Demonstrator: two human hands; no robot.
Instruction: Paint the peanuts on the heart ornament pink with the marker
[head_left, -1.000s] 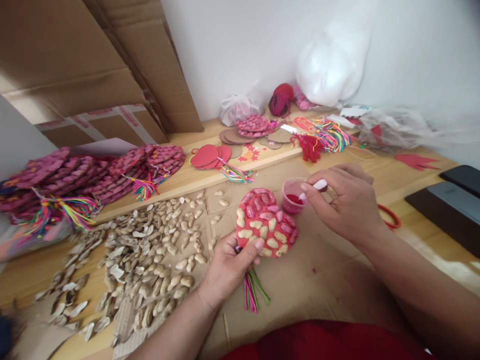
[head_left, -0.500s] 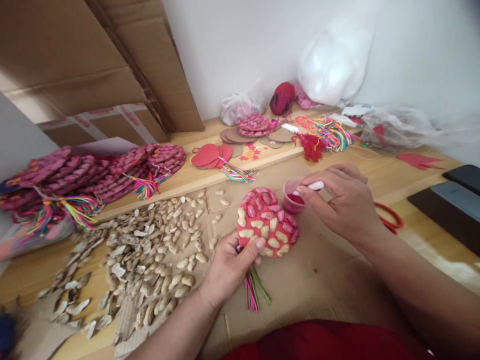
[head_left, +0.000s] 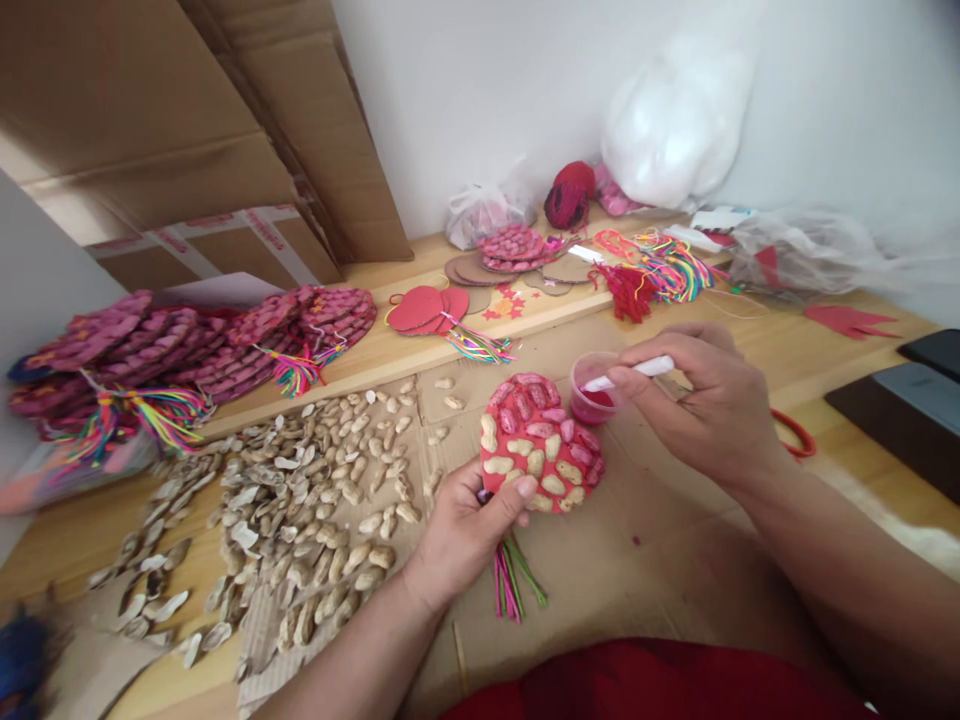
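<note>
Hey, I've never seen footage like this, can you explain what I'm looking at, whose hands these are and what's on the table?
This is one view from a camera worn on a person's head, looking down at their own bare hands. The left hand holds a red disc covered with peanut shells by its lower edge. The right hand holds a white-handled brush over a small cup of red paint. On the wooden table lie loose peanut shells, finished pink discs and colourful tassels.

Home craft-making corner, wooden worktop against a white wall.
Far left: flattened cardboard boxes (head_left: 225, 130). Left: stacked finished pink ornaments (head_left: 187, 345), loose peanut shells (head_left: 300, 510). Far: coloured thread tassels (head_left: 664, 270), bagged supplies (head_left: 675, 120).
</note>
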